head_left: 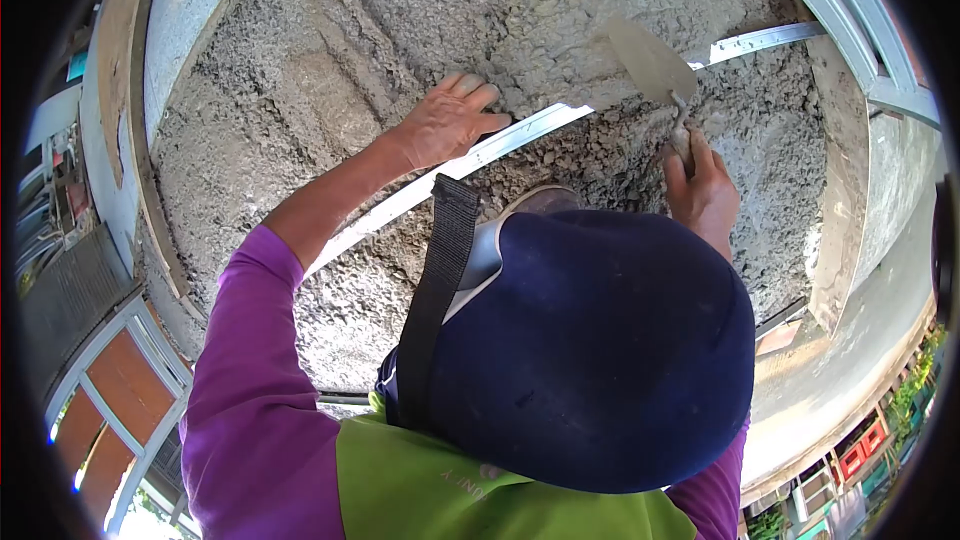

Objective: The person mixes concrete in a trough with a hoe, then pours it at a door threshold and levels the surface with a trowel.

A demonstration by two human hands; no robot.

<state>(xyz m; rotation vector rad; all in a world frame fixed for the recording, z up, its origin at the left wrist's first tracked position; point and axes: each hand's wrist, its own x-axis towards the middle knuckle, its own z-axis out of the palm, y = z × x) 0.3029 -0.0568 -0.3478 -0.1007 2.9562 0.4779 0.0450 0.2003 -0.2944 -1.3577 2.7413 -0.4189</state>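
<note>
My right hand (703, 185) is closed around the handle of a pointed trowel (645, 58). Its grey blade lies over the rough wet concrete (420, 10), close to a gap in the visible run of a pale metal strip (400, 202). Just beyond the strip's upper edge, my left hand (450, 122) is closed, fingers curled down against the concrete and thumb near the strip. What it grips, if anything, is hidden. The strip's right part (765, 41) shows again past the blade; concrete covers the stretch between.
A dark blue cap (590, 350) with a black strap (445, 270) blocks the lower middle. Boards edge the concrete at left (145, 130) and right (838, 190). A metal frame (850, 10) stands at upper right, and red crates (862, 450) sit at lower right.
</note>
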